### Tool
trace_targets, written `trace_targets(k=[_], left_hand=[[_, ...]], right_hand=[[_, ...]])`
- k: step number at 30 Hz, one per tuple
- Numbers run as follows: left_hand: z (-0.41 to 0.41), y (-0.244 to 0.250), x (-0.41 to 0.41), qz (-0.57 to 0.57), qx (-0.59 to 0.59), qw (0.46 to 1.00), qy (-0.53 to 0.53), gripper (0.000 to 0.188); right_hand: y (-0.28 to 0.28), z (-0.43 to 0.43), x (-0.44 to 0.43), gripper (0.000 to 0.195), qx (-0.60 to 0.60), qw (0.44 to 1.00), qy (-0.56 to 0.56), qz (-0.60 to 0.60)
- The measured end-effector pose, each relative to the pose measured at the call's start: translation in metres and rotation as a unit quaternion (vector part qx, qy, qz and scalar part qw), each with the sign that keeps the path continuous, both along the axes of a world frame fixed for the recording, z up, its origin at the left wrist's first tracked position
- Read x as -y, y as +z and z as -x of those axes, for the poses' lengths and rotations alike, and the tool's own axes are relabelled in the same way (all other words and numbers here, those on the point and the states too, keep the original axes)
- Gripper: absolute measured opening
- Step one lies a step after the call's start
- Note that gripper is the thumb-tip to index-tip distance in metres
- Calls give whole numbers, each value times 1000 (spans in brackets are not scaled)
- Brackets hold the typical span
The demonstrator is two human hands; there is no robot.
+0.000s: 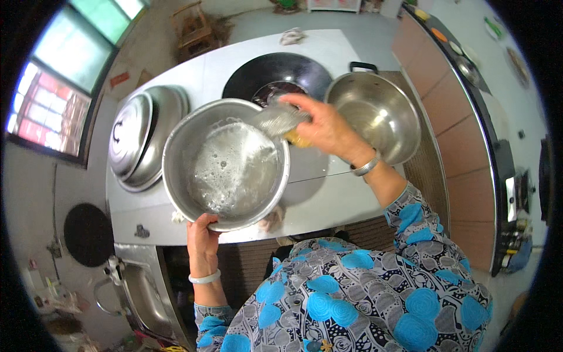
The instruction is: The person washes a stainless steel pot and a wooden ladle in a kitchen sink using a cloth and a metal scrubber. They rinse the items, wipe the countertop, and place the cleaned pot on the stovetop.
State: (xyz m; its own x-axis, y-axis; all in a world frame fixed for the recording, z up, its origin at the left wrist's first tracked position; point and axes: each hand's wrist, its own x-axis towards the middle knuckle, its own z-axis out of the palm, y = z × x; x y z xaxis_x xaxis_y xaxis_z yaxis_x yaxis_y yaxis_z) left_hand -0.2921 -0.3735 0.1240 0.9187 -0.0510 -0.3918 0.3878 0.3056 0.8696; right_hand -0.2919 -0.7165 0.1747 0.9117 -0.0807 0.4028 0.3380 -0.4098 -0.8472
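Observation:
A round aluminium basin (177, 145) is tilted up from the table, with foamy, bubbly water (235, 163) in it. My left hand (203, 240) grips its near rim, thumb on the inside. In my right hand (327, 125) is a silver-grey scouring pad (279, 118), blurred by motion, at the basin's far right rim. A yellow part (297, 138), perhaps sponge, shows beneath the pad and fingers. Directly behind the basin stands a black wok (242, 79) with some liquid in its bottom, partly hidden by the basin and my right hand.
A deep steel pot (396, 110) with a black handle stands at the right. Metal lids or basins (151, 145) lie stacked at the left on the white table (325, 207). A crumpled cloth (292, 36) lies at the far edge. A steel sink (143, 290) is lower left.

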Motion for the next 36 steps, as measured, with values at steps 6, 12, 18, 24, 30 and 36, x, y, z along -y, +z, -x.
trace_targets(k=[6, 12, 18, 24, 30, 36], left_hand=[[-101, 10, 19, -84, 48, 992, -87, 19], [-139, 44, 68, -122, 89, 965, -216, 28], [-154, 56, 103, -201, 144, 941, -230, 22], [-172, 59, 115, -220, 162, 924, -269, 29], [-171, 59, 113, -247, 213, 906, -270, 41], [-184, 42, 113, -324, 365, 827, -281, 59]], right_hand=[[-65, -20, 50, 51, -245, 939, -114, -212], [-107, -24, 46, 52, -264, 884, -93, -375], [-115, -38, 48, 43, -355, 854, -18, -381], [-116, -34, 36, 33, -405, 871, -33, -275], [-130, -32, 30, 26, -429, 863, -66, -258], [-118, -35, 32, 45, -434, 878, -81, -184]])
